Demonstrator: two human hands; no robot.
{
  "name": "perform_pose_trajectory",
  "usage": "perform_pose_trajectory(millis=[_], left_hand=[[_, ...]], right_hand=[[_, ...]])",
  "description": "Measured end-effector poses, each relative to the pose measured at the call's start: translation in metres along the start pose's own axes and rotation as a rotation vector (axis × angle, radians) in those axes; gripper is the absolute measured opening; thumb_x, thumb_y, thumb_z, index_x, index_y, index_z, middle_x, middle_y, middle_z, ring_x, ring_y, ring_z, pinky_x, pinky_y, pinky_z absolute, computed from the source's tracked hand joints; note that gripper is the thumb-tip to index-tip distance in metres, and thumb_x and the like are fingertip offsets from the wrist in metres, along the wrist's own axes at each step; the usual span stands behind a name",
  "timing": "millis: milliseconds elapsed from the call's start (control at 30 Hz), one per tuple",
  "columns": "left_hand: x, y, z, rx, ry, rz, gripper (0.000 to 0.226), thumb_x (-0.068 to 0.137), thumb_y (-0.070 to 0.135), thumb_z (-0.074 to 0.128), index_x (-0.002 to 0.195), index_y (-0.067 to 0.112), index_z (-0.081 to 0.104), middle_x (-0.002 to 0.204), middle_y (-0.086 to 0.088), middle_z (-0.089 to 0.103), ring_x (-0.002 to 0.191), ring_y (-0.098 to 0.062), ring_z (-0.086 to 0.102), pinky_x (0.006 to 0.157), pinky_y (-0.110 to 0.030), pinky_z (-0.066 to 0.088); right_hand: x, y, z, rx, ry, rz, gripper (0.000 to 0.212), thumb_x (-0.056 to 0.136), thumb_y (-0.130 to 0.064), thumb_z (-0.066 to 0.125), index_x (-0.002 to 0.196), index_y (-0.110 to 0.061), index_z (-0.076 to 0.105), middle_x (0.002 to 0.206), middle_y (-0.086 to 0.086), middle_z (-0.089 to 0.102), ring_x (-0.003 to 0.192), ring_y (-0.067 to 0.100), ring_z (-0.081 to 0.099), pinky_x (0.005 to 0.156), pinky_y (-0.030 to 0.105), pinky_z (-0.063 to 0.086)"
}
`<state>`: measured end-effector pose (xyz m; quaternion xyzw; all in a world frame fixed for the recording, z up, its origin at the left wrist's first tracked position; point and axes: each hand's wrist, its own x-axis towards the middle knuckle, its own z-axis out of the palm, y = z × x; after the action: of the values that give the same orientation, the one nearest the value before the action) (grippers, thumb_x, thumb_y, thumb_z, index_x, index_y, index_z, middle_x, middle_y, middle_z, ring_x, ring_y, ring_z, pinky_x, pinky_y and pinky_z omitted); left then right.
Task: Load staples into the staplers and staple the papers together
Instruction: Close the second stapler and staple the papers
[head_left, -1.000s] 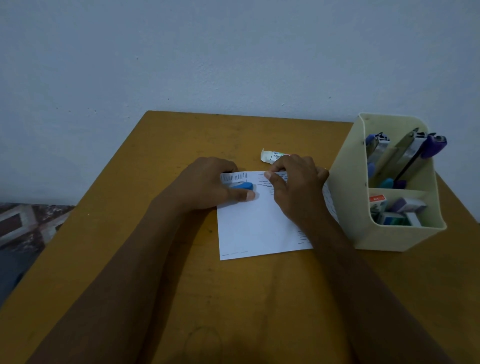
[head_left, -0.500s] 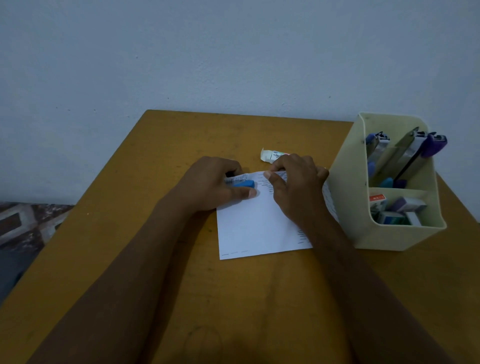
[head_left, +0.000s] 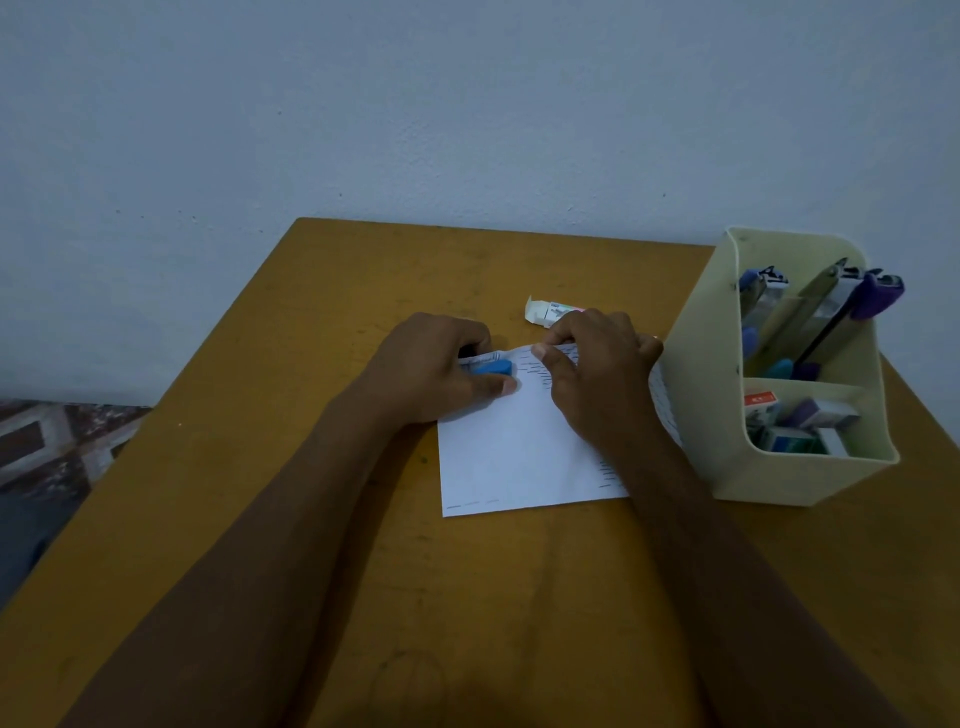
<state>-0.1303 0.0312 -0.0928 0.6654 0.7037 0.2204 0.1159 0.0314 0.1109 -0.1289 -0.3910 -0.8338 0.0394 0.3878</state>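
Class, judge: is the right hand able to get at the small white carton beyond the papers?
Probably yes: the carton lies just past the right hand, nothing between, though that hand must release the papers first.

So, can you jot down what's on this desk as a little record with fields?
left hand: grips the blue stapler at the far left corner of the papers
right hand: holds the papers' far edge
papers: printed, lying on the wooden table
staple box: on the table beyond the right hand
organizer: cream, right side; staplers in back compartment, staple boxes in front
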Motion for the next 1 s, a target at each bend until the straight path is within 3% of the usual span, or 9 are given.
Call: perform_pose_trajectory(millis=[167, 367, 733, 1000], left_hand=[[-0.001, 0.006, -0.006, 0.026, -0.100, -0.115, 0.047, 0.072, 0.059, 0.069, 0.100, 0.022, 0.064, 0.097, 0.005, 0.063, 0.077, -0.013, 0.057, 0.066, -0.028, 0.051], [-0.003, 0.007, -0.009, 0.004, -0.111, -0.133, 0.053, 0.073, 0.059, 0.068, 0.107, 0.020, 0.065, 0.096, 0.002, 0.062, 0.078, -0.015, 0.057, 0.063, -0.024, 0.046], [-0.002, 0.003, -0.008, -0.002, -0.106, -0.096, 0.039, 0.079, 0.056, 0.065, 0.098, 0.022, 0.064, 0.087, 0.006, 0.059, 0.071, -0.012, 0.052, 0.057, -0.019, 0.037], [-0.001, -0.003, -0.004, 0.022, -0.044, 0.009, 0.046, 0.072, 0.065, 0.054, 0.081, 0.020, 0.062, 0.076, 0.003, 0.063, 0.062, -0.012, 0.054, 0.054, -0.025, 0.035]], right_hand=[[0.000, -0.001, 0.000, 0.015, -0.016, 0.039, 0.014, 0.081, -0.029, 0.055, 0.084, -0.017, 0.062, 0.095, 0.004, 0.066, 0.096, 0.026, 0.054, 0.077, 0.027, 0.012], [0.000, -0.002, -0.001, 0.013, -0.030, 0.059, 0.011, 0.082, -0.027, 0.059, 0.086, -0.017, 0.062, 0.097, 0.004, 0.065, 0.099, 0.025, 0.052, 0.081, 0.029, 0.014], [0.000, -0.003, -0.001, 0.007, -0.021, 0.058, 0.015, 0.080, -0.029, 0.058, 0.084, -0.016, 0.063, 0.097, 0.006, 0.067, 0.096, 0.027, 0.054, 0.082, 0.034, 0.019], [0.000, -0.002, -0.001, -0.018, -0.037, 0.033, 0.013, 0.081, -0.028, 0.058, 0.086, -0.017, 0.063, 0.098, 0.005, 0.067, 0.098, 0.026, 0.054, 0.075, 0.023, 0.009]])
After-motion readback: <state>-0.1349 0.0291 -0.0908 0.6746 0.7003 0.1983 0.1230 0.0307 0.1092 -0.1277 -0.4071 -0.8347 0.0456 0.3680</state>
